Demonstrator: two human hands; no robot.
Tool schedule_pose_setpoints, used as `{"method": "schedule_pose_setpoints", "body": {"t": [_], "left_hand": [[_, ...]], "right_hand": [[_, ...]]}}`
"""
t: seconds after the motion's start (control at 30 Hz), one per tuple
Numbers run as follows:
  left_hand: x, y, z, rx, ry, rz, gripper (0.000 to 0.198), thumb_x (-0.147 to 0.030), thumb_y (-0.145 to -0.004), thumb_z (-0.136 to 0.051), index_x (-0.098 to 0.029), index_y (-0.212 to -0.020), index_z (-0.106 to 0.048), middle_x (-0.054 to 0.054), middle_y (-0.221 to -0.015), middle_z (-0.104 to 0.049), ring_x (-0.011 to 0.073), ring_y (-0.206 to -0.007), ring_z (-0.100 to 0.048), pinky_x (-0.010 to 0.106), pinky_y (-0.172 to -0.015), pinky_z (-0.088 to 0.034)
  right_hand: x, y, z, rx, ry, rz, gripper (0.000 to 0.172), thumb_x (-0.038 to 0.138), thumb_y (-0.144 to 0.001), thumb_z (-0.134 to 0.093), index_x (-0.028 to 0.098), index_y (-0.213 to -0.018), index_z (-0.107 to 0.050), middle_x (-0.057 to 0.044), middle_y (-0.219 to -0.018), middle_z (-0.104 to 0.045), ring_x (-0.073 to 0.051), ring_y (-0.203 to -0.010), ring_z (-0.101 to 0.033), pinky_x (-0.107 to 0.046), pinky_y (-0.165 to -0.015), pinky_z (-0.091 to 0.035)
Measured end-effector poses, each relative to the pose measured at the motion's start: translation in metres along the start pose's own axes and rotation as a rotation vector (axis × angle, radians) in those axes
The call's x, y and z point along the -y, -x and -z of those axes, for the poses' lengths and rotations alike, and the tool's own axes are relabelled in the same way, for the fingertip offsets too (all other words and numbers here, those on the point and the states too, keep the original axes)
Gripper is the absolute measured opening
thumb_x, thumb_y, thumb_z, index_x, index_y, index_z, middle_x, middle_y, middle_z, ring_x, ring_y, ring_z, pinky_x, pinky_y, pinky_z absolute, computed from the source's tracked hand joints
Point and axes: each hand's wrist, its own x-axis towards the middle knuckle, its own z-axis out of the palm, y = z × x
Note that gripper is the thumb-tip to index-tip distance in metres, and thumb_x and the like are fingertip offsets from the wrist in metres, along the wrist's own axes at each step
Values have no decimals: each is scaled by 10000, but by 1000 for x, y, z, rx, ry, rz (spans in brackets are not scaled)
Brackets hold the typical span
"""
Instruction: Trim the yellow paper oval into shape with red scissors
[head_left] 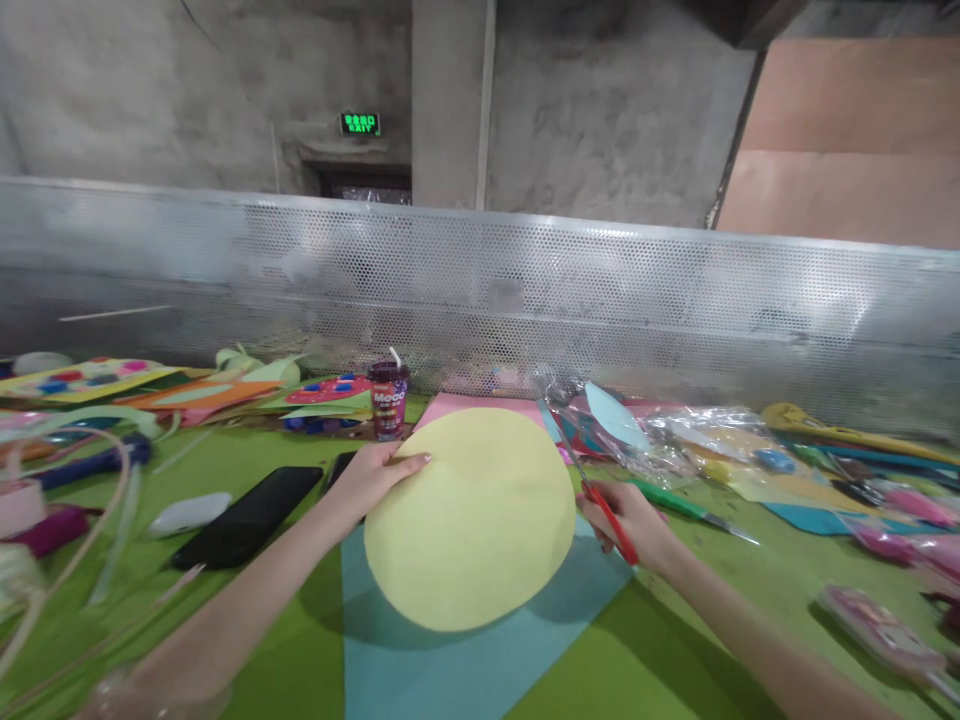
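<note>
My left hand (382,472) pinches the upper left edge of a pale yellow paper disc (472,520), thumb on top and fingers behind it. The disc is roughly round and is tilted up above a blue sheet of paper (420,670). Beside the disc's right edge, my right hand (626,520) is closed around red-handled scissors (611,522), whose blades point up and away. Whether the blades touch the paper I cannot tell. A pink sheet (450,405) lies partly hidden behind the disc.
A purple drink cup (388,400) with a straw stands behind my left hand. Left lie a black phone (251,515) and a white case (190,513). A green-handled knife (679,502) rests right, near plastic-wrapped craft supplies (697,440). A perforated metal panel (450,275) bounds the green table's back.
</note>
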Motion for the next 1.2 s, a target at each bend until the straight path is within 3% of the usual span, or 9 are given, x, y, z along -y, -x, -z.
{"method": "schedule_pose_setpoints", "body": {"t": [0.2, 0.7, 1.2], "left_hand": [[-1, 1, -1, 12, -34, -4, 331, -434, -595, -593, -155, -771, -627, 72, -708, -676, 208, -572, -613, 269, -497, -449], [-1, 2, -2, 23, -47, -4, 327, -439, -593, -599, -156, -752, -635, 69, -695, -675, 213, -571, -613, 284, -507, -451], [-1, -1, 2, 42, -50, 3, 353, -423, -605, -595, -145, -822, -616, 66, -743, -675, 208, -617, -616, 275, -536, -460]], "right_hand": [[3, 1, 0, 5, 58, 54, 227, 317, -702, -418, 158, -542, -436, 33, -453, -443, -90, -409, -447, -194, -388, -346], [2, 1, -1, 41, 123, 79, 212, 286, -713, -412, 140, -616, -530, -2, -516, -535, -111, -442, -472, -203, -402, -343], [5, 1, 1, 7, 168, 81, 193, 248, -678, -412, 146, -519, -450, 17, -431, -457, -90, -413, -418, -190, -393, -291]]}}
